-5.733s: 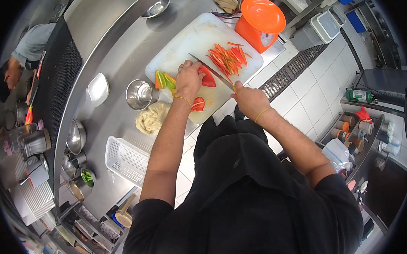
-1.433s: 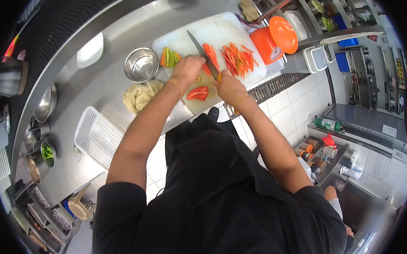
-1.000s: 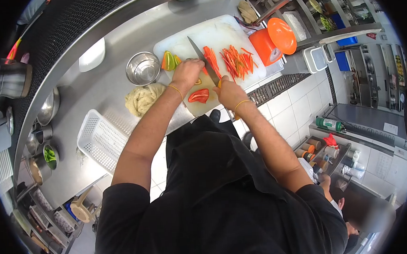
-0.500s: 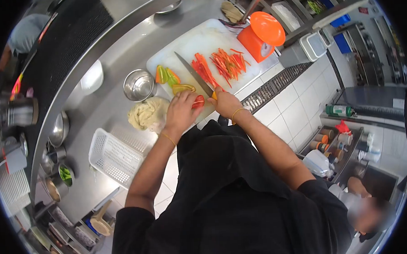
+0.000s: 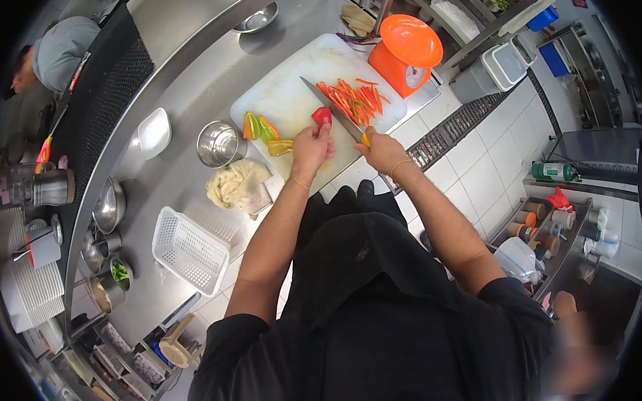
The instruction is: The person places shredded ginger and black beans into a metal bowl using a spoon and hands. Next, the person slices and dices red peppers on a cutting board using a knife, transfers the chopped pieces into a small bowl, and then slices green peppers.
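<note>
On the white cutting board (image 5: 277, 91), my left hand (image 5: 312, 151) grips a piece of red bell pepper (image 5: 321, 116), its fingers closed around the lower end. My right hand (image 5: 385, 152) is wrapped round the yellow handle of a knife (image 5: 342, 121). The blade slants up and left, lying against a pile of sliced red pepper strips (image 5: 357, 98). Left of my left hand lie green-and-orange pepper pieces (image 5: 260, 128) and a yellowish pepper piece (image 5: 281, 146).
A metal bowl (image 5: 218, 144), a crumpled cloth (image 5: 236, 183) and a white perforated basket (image 5: 191, 250) stand left of the board. An orange scale (image 5: 404, 64) borders its right end. Another person (image 5: 64, 54) is beyond the counter; one more is at lower right.
The knife has moved right, and the separate red strips are now gathered into one pile. My left hand has shifted right with the red pepper piece, which now points upward.
</note>
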Motion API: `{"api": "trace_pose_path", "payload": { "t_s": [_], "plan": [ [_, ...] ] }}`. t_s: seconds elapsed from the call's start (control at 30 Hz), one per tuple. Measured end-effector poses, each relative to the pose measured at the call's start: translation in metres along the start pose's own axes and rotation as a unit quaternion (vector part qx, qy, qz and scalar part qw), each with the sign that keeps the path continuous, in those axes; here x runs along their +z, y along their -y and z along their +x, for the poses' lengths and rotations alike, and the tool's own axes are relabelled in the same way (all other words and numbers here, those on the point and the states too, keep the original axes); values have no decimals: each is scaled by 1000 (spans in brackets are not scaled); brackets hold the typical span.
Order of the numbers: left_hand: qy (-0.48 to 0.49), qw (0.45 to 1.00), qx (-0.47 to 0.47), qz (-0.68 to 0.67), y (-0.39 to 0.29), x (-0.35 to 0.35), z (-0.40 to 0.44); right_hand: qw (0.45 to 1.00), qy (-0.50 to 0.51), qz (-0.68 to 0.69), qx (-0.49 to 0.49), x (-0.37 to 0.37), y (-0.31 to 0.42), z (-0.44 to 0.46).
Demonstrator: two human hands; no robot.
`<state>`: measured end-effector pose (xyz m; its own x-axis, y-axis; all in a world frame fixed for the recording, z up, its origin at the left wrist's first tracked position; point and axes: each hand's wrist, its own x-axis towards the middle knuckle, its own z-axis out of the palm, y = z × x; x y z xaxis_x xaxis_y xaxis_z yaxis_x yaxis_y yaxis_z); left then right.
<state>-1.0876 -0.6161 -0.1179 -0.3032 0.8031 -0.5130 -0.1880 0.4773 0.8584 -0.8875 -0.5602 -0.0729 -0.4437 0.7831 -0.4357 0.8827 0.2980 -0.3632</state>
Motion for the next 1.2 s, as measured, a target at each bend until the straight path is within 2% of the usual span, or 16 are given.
{"api": "trace_pose_path", "payload": {
  "t_s": [0.1,0.13,0.2,0.3,0.4,0.5,0.6,0.93,1.03,1.07,1.2],
  "plan": [
    [41,976,-106,183,-20,-9,-16,1000,-4,-4,-9,-4,4,-4],
    [15,957,-32,289,-18,-15,-16,1000,-3,-3,-10,-4,7,-8],
    [-31,869,120,479,-17,-22,-12,1000,-1,2,-4,-2,10,-8],
    [-112,856,284,418,-45,-4,-12,1000,5,10,-5,-1,9,-8],
    [-65,877,237,413,-36,-2,16,1000,4,7,-9,-3,6,-5],
    [-78,856,187,476,-34,-7,25,1000,5,2,-14,-10,1,0],
    [-48,867,136,478,-42,-12,32,1000,-3,-4,-24,-17,9,-3],
    [12,820,149,553,-52,-21,39,999,28,-38,-6,-25,43,-25],
    [35,802,166,573,-52,-22,41,1000,26,-12,8,10,37,6],
    [38,799,181,572,-50,-25,46,999,-9,-11,-29,13,38,19],
    [42,808,204,552,-47,-30,47,999,7,-4,-44,-16,51,36]
  ]
}}
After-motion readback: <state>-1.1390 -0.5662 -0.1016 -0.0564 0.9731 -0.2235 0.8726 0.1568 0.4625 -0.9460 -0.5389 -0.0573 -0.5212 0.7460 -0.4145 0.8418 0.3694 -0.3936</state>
